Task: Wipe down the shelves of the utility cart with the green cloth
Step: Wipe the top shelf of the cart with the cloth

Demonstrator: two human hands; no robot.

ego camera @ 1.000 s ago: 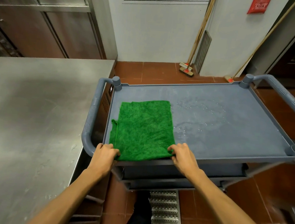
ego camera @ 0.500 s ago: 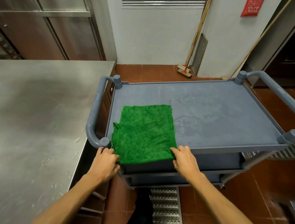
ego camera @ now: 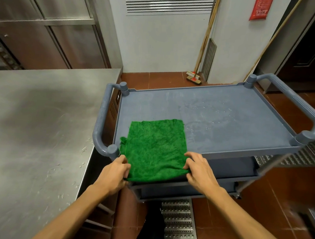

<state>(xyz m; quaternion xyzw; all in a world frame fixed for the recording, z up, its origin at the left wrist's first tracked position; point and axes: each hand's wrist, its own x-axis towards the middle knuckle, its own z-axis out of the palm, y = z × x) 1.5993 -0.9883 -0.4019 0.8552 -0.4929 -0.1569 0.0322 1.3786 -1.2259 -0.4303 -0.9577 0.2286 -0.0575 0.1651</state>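
A green cloth point(ego camera: 154, 149) lies spread flat on the near left part of the top shelf point(ego camera: 238, 107) of a grey-blue utility cart. Its near edge reaches over the shelf's front rim, and its left edge lies close to the post of the cart's left handle point(ego camera: 101, 122). The left hand point(ego camera: 114, 172) grips the cloth's near left corner, fingers point(ego camera: 124, 162) curled around the edge. The right hand point(ego camera: 199, 169) grips the near right corner, its fingers point(ego camera: 191, 156) bent over the top of the fabric, which bunches slightly under them. Both forearms reach in from the bottom of the view.

To the right of the cloth the shelf is wet, with a sheen and scattered water droplets point(ego camera: 206, 112) across its middle. The right handle point(ego camera: 304, 112) curves around the far end of the cart. A lower shelf point(ego camera: 230, 164) shows beneath the top one.

A steel worktop point(ego camera: 35, 128) stands just beside the cart on the left, with a few drops near its edge. A metal drain grate point(ego camera: 178, 221) runs along the red tiled floor below the cart. A long-handled brush point(ego camera: 193, 78) leans against the white wall behind, under a slatted vent point(ego camera: 169, 2), and a red sign point(ego camera: 259, 7) hangs on the wall to the right.
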